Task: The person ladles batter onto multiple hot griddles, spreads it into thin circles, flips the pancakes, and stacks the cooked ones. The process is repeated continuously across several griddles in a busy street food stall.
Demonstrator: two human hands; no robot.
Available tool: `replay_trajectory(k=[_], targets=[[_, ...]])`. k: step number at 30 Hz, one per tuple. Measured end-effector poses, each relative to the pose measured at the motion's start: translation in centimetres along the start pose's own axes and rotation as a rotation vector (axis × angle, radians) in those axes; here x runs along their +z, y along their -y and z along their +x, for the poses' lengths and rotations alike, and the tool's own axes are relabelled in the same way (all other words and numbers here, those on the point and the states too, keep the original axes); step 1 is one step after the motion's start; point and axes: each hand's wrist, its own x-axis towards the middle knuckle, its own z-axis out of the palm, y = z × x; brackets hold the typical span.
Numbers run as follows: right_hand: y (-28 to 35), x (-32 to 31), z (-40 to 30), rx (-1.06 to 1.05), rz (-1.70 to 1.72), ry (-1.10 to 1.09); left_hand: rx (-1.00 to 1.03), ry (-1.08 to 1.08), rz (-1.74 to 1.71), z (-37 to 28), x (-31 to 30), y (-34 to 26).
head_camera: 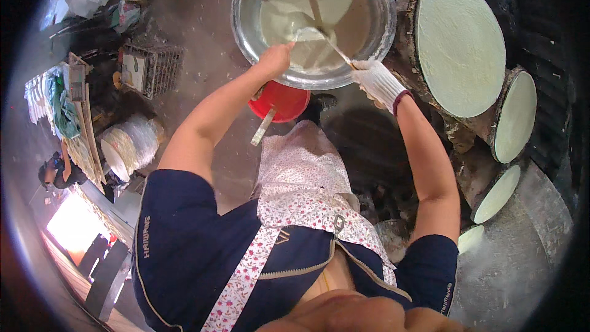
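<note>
A large metal basin (pixel 244 39) holds a pale, creamy liquid. My right hand (pixel 375 80), in a white knit glove with a dark red cuff, grips the handle of a metal ladle (pixel 339 50) whose pale bowl lies over the liquid. My left hand (pixel 275 61) is bare and reaches over the basin's near rim, its fingertips close beside the ladle's bowl; whether they hold it I cannot tell. Under my left forearm and the basin's edge stands a red plastic bucket (pixel 288 101), with a flat, whitish-crusted stick (pixel 263 127) leaning out of it.
At the right, several round drum-like vessels with pale tops stand in a row, the largest (pixel 461 48) beside the basin. A plastic crate (pixel 163 69) and a wrapped roll (pixel 131 147) lie on the floor at the left. Another person (pixel 62 170) is farther off by a wooden rack.
</note>
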Motion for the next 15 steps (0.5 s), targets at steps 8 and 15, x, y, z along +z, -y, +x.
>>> replay_trajectory(k=[8,15], targets=[[-4.3,2.4,-1.8,0.093,0.227,0.034,-0.508,0.212,-0.915,-4.7,3.0,-1.6],[-5.7,8.1,-4.5,0.07,0.463,-0.077,-0.929,0.734,-2.512,-3.8,5.8,-3.5]])
